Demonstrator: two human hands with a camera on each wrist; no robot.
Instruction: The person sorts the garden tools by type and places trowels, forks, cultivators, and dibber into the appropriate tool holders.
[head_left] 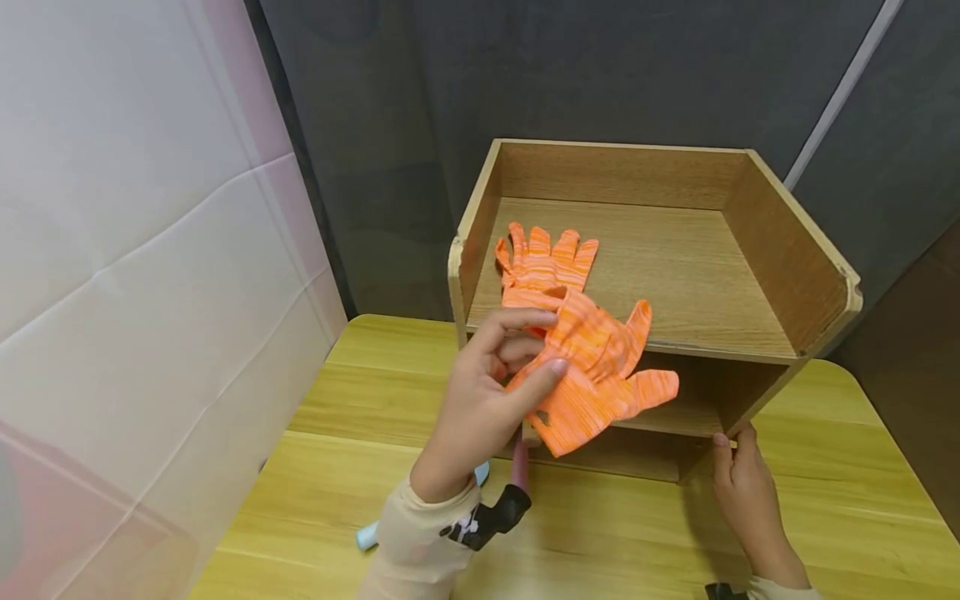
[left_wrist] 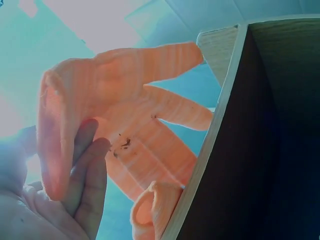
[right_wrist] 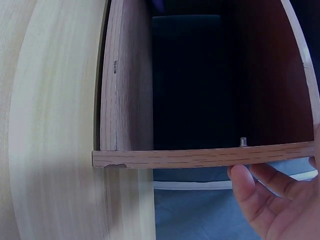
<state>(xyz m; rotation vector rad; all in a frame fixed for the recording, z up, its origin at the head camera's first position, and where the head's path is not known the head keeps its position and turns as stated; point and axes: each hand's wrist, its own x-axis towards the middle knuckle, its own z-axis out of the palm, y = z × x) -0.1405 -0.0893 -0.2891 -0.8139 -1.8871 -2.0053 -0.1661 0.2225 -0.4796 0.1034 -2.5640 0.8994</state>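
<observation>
My left hand [head_left: 480,400] pinches an orange striped knit glove [head_left: 592,358] near its cuff, thumb on the near side, in front of a small wooden shelf unit [head_left: 637,175]. The held glove's fingers hang off to the right, and small dark marks show on it in the left wrist view. A second orange glove [head_left: 551,258] lies on the unit's top board at the left, partly covered by the held one. Down at the unit's right side, my right hand [head_left: 753,492] touches the side panel [right_wrist: 200,158] with thumb and fingertips.
The unit stands on a yellow wood-grain table [head_left: 600,542] against a dark backdrop. Under my left forearm, a light blue object [head_left: 367,536] lies partly hidden. A pink rod [head_left: 520,462] shows beside the unit's lower left. A white panel [head_left: 150,250] rises at the left.
</observation>
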